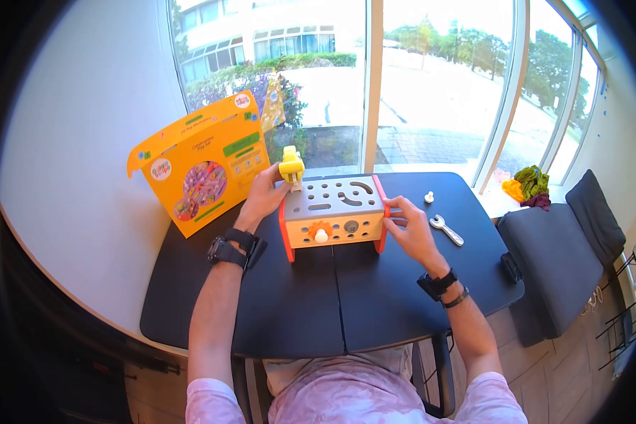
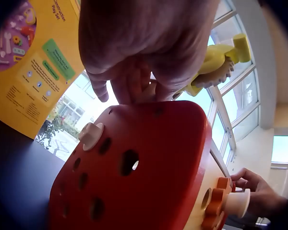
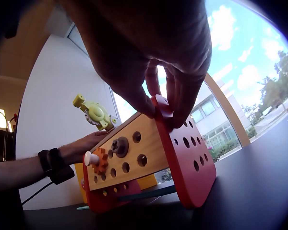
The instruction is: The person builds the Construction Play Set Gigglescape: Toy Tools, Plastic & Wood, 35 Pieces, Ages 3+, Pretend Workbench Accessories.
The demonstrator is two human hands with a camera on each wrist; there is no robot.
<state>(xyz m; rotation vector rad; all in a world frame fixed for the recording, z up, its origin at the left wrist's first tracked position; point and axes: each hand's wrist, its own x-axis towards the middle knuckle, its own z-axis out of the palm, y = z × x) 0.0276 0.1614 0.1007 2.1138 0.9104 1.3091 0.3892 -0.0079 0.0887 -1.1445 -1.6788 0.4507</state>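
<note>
A toy workbench (image 1: pixel 343 194) with a grey perforated top, wooden front and red end panels stands on the black table. At its left top edge, my left hand (image 1: pixel 263 195) grips the low end of a yellow toy saw (image 1: pixel 291 165), which has a pale toothed disc (image 2: pixel 216 75). Part of that grip is hidden behind the fingers. My right hand (image 1: pixel 408 227) pinches the upper edge of the right red end panel (image 3: pixel 187 158), thumb and fingers on either side. An orange gear (image 3: pixel 101 160) with a white peg (image 1: pixel 321 236) and a grey screw (image 3: pixel 119 146) sit on the front.
Right of the workbench, a toy wrench (image 1: pixel 446 230) and a small white peg (image 1: pixel 429 197) lie on the table (image 1: pixel 396 304). A yellow play-set box (image 1: pixel 205 162) stands at the back left, close to the left arm. Windows rise behind; a grey chair (image 1: pixel 555 247) stands at the right.
</note>
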